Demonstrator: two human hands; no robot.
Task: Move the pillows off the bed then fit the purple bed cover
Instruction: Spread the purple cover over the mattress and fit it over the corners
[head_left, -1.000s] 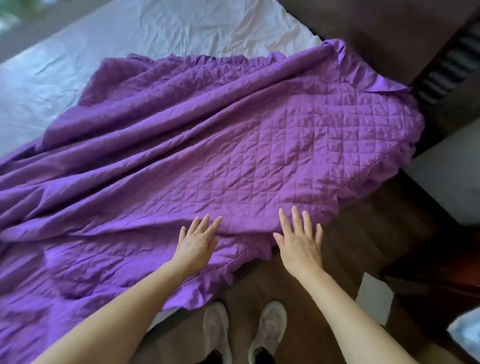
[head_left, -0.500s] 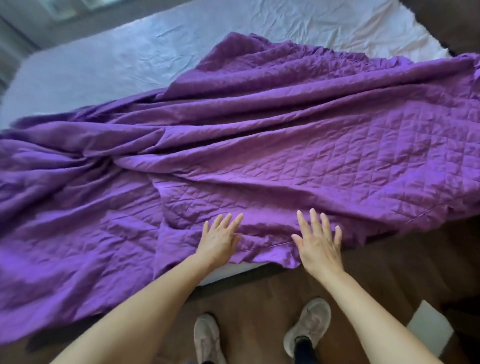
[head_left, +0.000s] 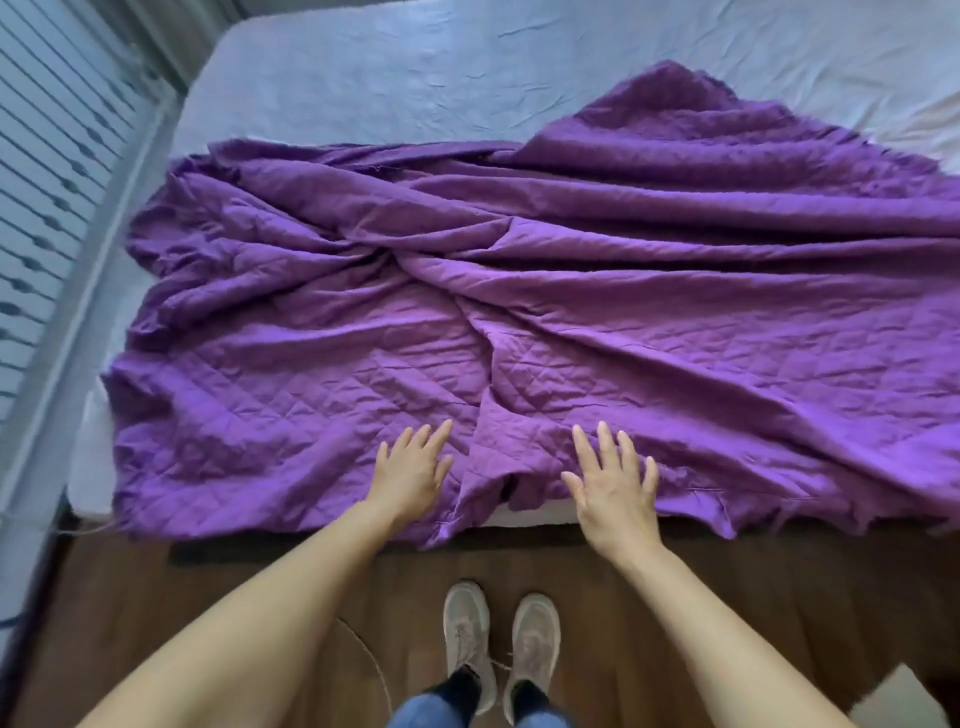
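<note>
My left hand (head_left: 410, 473) and right hand (head_left: 613, 486) rest flat, fingers spread, on the near edge of the rumpled purple bed cover (head_left: 519, 322) lying across the bed (head_left: 85, 467) (pale sheet (head_left: 389, 83) beyond).

One cover (head_left: 571, 338), purple and quilted, lies crumpled over the near half of one bed (head_left: 363, 78) and hangs past its near edge. One pale sheet (head_left: 675, 47) shows along the bed's far edge.

There are two hands, the left hand (head_left: 410, 473) and the right hand (head_left: 615, 488). Both lie flat on the cover at the near edge, each showing five straight fingers.

Two shoes stand side by side on one wooden floor (head_left: 779, 597): a left shoe (head_left: 467, 639) and a right shoe (head_left: 535, 649).

One slatted panel (head_left: 47, 156) runs beside the bed's left edge.
</note>
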